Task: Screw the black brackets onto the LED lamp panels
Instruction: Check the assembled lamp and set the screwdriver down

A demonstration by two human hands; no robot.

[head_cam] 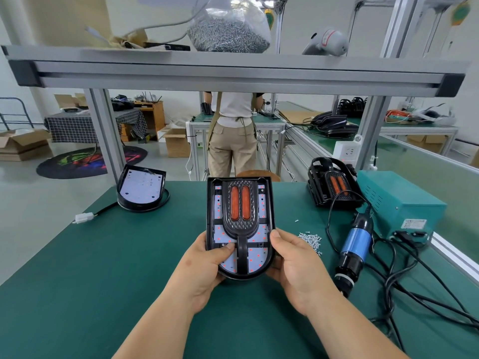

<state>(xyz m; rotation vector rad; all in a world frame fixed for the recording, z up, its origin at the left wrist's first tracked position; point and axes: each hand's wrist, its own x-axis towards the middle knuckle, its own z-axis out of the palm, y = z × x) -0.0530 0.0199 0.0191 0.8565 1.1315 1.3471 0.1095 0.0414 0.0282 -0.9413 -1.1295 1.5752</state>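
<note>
The left hand point(207, 257) and right hand point(293, 257) grip the lower end of the LED lamp panel point(260, 237) at mid-frame over the worktop point(103, 255), with the left thumb pressing on the black bracket point(239, 224). The bracket seems to be being seated, not yet screwed; next, one hand must let go to reach the loose screws point(311, 240) and the blue screwdriver point(355, 244) at right. The label on the teal box point(396, 203) is too small to read

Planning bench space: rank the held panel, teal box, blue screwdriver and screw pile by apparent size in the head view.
1 and 2, unranked: panel and teal box look alike, and the panel is nearer the camera.
3: screwdriver
4: screw pile
</note>
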